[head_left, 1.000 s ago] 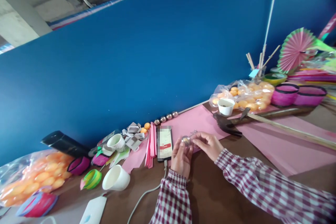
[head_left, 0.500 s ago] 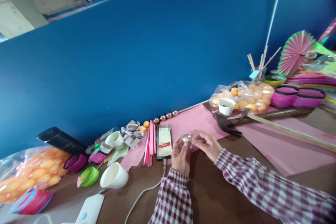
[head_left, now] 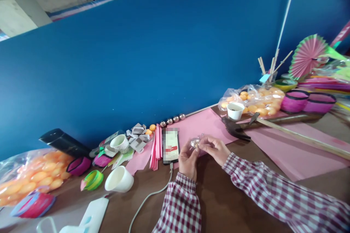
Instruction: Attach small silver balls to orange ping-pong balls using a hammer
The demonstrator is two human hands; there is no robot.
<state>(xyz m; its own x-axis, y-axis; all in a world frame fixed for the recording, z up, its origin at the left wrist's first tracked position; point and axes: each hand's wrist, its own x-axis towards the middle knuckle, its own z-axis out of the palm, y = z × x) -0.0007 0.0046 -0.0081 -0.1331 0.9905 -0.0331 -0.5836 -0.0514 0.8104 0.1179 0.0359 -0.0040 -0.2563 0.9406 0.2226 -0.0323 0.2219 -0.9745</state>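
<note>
Over the edge of the pink paper [head_left: 202, 122], both hands meet at a small crinkled clear plastic packet [head_left: 194, 142]. My left hand [head_left: 188, 162] is closed on its lower left side, thumb against fingers. My right hand [head_left: 217, 148] pinches its right side with thumb and forefinger. What the packet contains is too small to make out. A phone [head_left: 171, 147] with a cable plugged in lies just left of my left hand. Several shiny metal balls [head_left: 172, 120] stand in a row behind it.
On the right lie a hammer [head_left: 236, 129] with a wooden handle, a white cup [head_left: 235, 111] and a bag of orange balls [head_left: 262, 102]. A white paper cup [head_left: 119, 179], a green paper ring [head_left: 93, 180] and another ball bag [head_left: 41, 174] are at left. A blue wall [head_left: 164, 43] rises behind.
The hands stay almost in place, with fingers shifting slightly at the packet. The view has tilted a little; nothing else on the table has moved.
</note>
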